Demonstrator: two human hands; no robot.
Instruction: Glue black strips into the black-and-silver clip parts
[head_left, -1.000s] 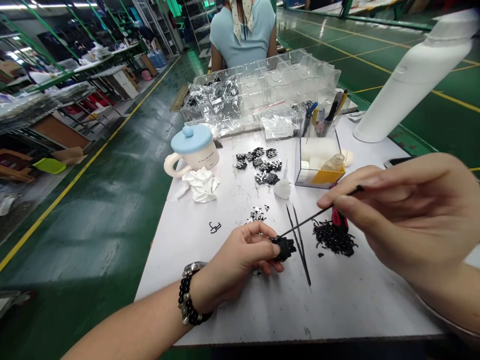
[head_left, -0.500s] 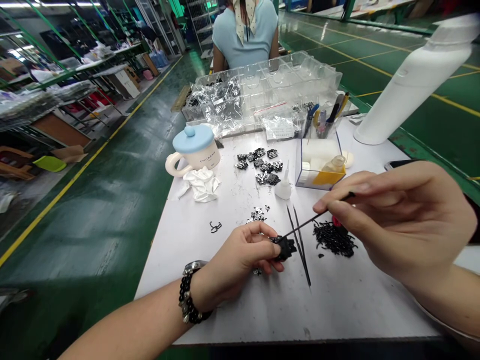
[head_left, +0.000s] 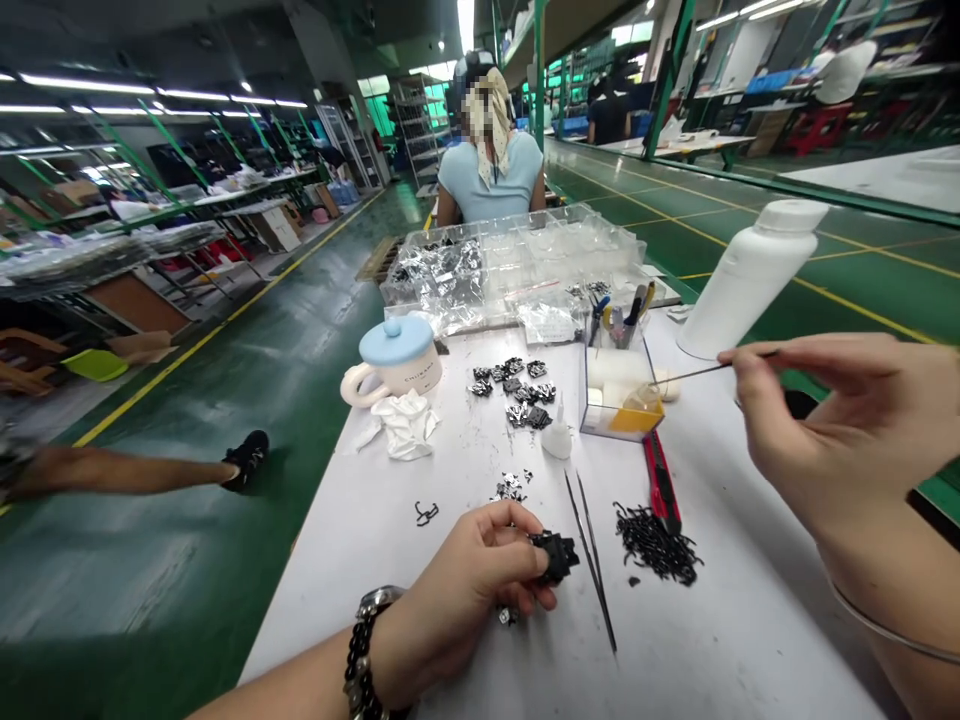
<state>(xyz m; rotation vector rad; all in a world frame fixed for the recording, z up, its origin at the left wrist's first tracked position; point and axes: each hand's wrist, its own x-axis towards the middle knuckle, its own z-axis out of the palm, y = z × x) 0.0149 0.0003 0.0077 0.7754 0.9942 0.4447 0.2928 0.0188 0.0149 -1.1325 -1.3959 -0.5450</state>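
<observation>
My left hand (head_left: 491, 565) pinches a small black plastic part (head_left: 556, 558) between thumb and fingers, low over the white table. My right hand (head_left: 840, 430), raised at the right, grips a thin dark rod (head_left: 694, 373). The rod's tip reaches the small glass jar (head_left: 643, 397) in the clear box (head_left: 621, 425); whether it touches inside cannot be made out. Beside my left hand lie the tweezers (head_left: 592, 570). A heap of short black pieces (head_left: 658, 548) is further right, with a red utility knife (head_left: 661, 487) against it. Small silver metal pieces (head_left: 510, 487) lie beyond my left hand.
Several black parts (head_left: 517, 390) and a small squeeze bottle (head_left: 556, 438) are mid-table. Crumpled tissue (head_left: 405, 428) and a lidded mug (head_left: 401, 368) stand left. A white bottle (head_left: 742, 285) leans right. Behind are clear compartment trays (head_left: 525, 250) and a seated person (head_left: 491, 180). A leg (head_left: 142, 470) shows left.
My right hand has drawn the rod away from the black part, up and right to the glass jar. My left hand keeps its hold. The view has tilted up, and a passer-by's leg appears.
</observation>
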